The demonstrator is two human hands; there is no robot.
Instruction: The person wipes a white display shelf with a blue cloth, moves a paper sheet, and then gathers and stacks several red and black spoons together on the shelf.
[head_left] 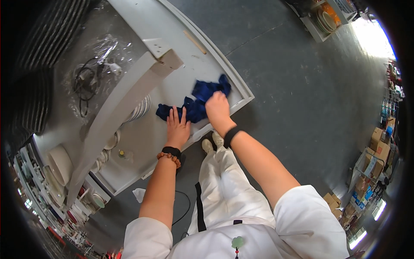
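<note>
A crumpled dark blue cloth (197, 111) lies on the light grey shelf surface (172, 86) near its front corner. My left hand (177, 131) rests on the cloth's left part, fingers stretched out and apart. Over its right part, my right hand (217, 108) is closed, fingers curled around a bunch of the cloth. Part of the fabric beyond the right hand looks slightly smeared by motion.
A white upper shelf board (116, 90) curves across the left side, above several bowls (113, 140). Clear plastic wrap (108, 54) with a dark cable lies farther back. A thin wooden strip (195, 42) sits by the far edge. Cardboard boxes (379, 149) stand at far right.
</note>
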